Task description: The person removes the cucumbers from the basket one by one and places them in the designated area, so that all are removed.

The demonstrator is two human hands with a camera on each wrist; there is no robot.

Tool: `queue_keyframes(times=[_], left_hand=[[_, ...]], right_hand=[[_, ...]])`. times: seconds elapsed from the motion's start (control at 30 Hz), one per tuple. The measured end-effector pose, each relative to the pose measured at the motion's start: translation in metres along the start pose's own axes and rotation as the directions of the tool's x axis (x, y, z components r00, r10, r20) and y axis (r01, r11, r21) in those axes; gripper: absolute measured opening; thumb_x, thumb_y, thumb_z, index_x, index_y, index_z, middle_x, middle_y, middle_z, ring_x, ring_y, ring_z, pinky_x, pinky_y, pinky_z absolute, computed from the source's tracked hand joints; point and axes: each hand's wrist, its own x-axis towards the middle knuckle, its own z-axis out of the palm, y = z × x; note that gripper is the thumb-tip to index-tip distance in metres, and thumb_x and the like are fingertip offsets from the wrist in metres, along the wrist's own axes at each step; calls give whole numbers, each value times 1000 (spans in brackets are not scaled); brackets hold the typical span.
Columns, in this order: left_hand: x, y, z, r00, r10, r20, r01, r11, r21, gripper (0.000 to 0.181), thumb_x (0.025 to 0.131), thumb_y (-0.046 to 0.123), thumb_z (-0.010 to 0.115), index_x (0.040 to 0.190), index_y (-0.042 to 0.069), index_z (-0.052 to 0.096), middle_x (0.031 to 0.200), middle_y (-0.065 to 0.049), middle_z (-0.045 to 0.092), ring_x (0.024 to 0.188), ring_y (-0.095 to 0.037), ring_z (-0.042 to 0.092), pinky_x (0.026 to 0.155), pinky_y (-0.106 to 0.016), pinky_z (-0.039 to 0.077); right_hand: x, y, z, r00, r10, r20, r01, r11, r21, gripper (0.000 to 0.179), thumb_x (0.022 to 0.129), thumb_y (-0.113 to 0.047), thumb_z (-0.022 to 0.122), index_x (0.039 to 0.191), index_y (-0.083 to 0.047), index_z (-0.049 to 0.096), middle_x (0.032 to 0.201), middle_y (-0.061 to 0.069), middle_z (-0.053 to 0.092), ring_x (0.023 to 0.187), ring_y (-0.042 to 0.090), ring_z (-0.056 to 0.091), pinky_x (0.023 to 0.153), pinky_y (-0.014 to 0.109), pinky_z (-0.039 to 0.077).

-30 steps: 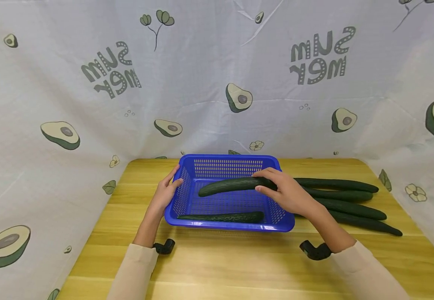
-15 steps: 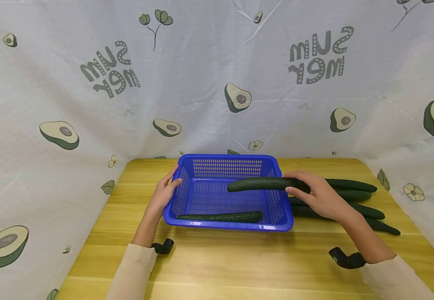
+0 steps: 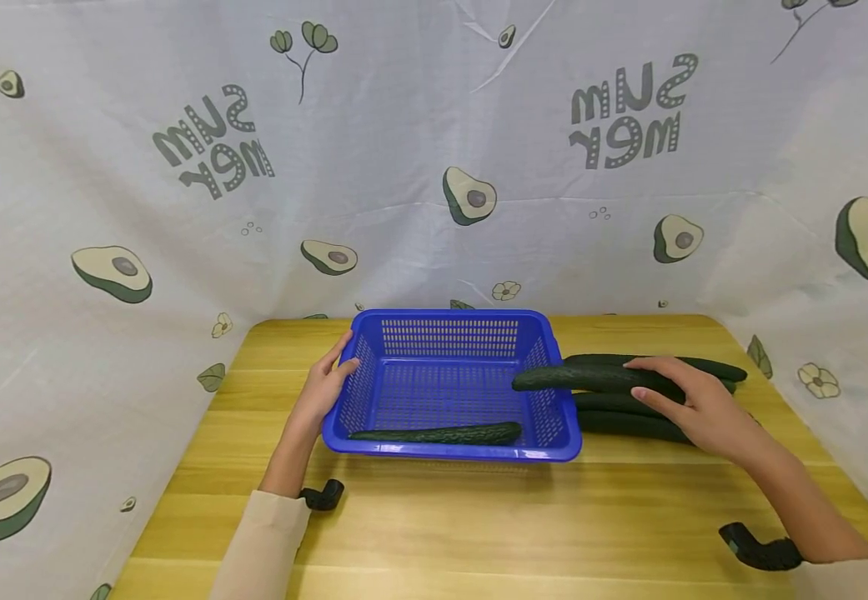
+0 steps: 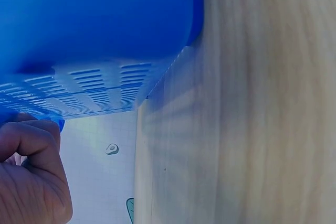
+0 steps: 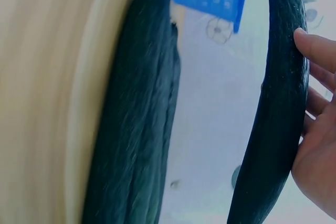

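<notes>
My right hand (image 3: 696, 406) grips a long dark green cucumber (image 3: 579, 377), thumb on the near side. Its far tip overlaps the right rim of the blue plastic basket (image 3: 454, 453) in the head view. The right wrist view has this cucumber (image 5: 275, 93) raised above the other cucumbers (image 5: 131, 114). My left hand (image 3: 324, 388) holds the basket's left rim, and the left wrist view shows its fingers curled at the perforated wall. Inside the basket, one cucumber (image 3: 441, 434) lies along the front wall.
Several cucumbers (image 3: 629, 427) lie side by side on the wooden table (image 3: 434, 533) to the basket's right, partly hidden by my right hand. A white curtain (image 3: 388, 208) printed with avocados hangs behind the table and along its sides.
My right hand has carried the cucumber rightward, from over the basket to above the cucumbers on the table. The left hand stays at the basket's rim, and the basket stays put.
</notes>
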Motion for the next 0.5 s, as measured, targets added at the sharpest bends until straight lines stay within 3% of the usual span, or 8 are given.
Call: queue_keyframes(times=[0.13, 0.27, 0.37, 0.5], left_hand=[[-1, 0, 0, 1000, -5, -1, 5, 1000, -12, 58, 108, 30, 53, 160, 44, 33, 171, -1, 25, 113, -29, 62, 79, -30, 56], [-2, 1, 1, 1000, 2, -1, -2, 1000, -10, 58, 108, 29, 53, 161, 43, 32, 171, -1, 25, 117, -28, 60, 80, -29, 55], [-2, 2, 1, 1000, 2, -4, -2, 1000, -12, 58, 108, 28, 53, 161, 42, 33, 171, -3, 26, 117, -29, 60, 80, -28, 55], [-2, 2, 0, 1000, -11, -3, 11, 1000, -24, 58, 108, 29, 53, 160, 44, 33, 170, -3, 26, 113, -29, 61, 78, -28, 55]], right_hand=[[-14, 17, -7, 999, 34, 2, -34, 999, 3, 42, 104, -21, 63, 144, -11, 56, 145, 23, 54, 128, 48, 48, 90, 63, 42], [-27, 35, -15, 998, 61, -10, -61, 998, -20, 42, 104, -21, 63, 145, -15, 56, 143, 20, 55, 129, 23, 49, 94, 30, 43], [-38, 45, -21, 995, 96, -8, -96, 995, -28, 43, 104, -22, 63, 145, -13, 55, 142, 22, 53, 129, 28, 48, 97, 32, 42], [-50, 56, -24, 988, 154, 30, -154, 988, -2, 46, 106, -23, 59, 148, -5, 49, 147, 33, 46, 131, 62, 37, 94, 74, 32]])
